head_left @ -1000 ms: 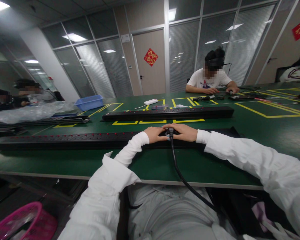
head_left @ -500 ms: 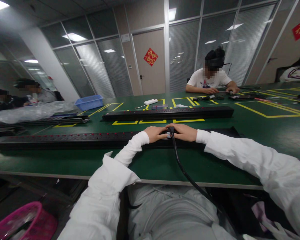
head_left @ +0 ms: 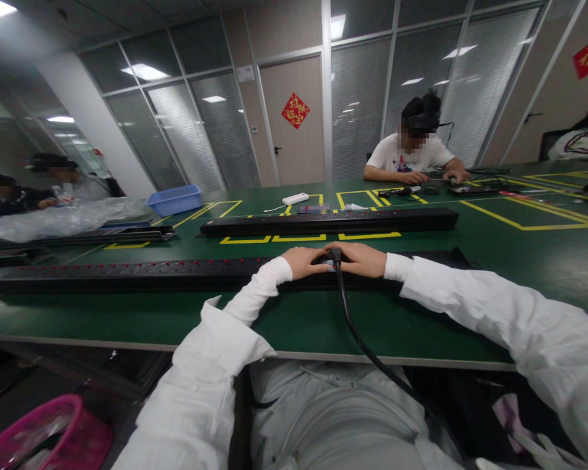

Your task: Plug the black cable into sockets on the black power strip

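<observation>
A long black power strip [head_left: 127, 277] with a row of red dots along its top lies on the green table in front of me. A black plug [head_left: 336, 254] with a thick black cord [head_left: 355, 326] stands at the strip between my hands; the cord drops over the table edge towards my lap. My left hand [head_left: 306, 262] is closed over the strip, its fingertips meeting those of the other hand behind the plug. My right hand [head_left: 361, 260] is closed about the plug. A small pale bit shows between the thumbs; I cannot make out what it is.
Farther back lies a second black power strip [head_left: 333, 223]. Beyond it are a white device [head_left: 295, 199] and a blue basket [head_left: 175, 201]. Clear plastic wrap [head_left: 68, 219] covers the left side. A co-worker [head_left: 411, 156] sits opposite. A pink basket [head_left: 78, 431] stands low at left.
</observation>
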The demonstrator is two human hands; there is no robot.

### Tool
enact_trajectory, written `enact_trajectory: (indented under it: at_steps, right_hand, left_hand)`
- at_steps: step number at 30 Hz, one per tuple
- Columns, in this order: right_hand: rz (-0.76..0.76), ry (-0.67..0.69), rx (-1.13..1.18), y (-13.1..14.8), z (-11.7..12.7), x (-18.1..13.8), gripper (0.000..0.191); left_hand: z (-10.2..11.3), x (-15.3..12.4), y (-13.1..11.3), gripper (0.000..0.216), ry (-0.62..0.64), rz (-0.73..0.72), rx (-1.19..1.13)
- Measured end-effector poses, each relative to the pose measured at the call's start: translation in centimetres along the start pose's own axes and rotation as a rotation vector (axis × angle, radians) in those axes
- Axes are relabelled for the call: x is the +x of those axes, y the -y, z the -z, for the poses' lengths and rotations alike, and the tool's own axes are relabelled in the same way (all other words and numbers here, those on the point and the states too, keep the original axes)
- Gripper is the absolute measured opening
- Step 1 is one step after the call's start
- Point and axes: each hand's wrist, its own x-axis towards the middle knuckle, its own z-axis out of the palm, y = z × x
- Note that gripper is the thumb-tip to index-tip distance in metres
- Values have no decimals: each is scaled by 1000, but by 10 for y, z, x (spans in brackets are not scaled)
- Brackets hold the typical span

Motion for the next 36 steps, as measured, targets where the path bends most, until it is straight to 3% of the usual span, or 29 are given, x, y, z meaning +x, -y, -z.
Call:
enact_trajectory:
  at_steps: [36]
  right_hand:
    - [-41, 46, -27, 5, 6, -1, 47]
  left_hand:
    - [1, 0, -1, 63, 38, 11, 10]
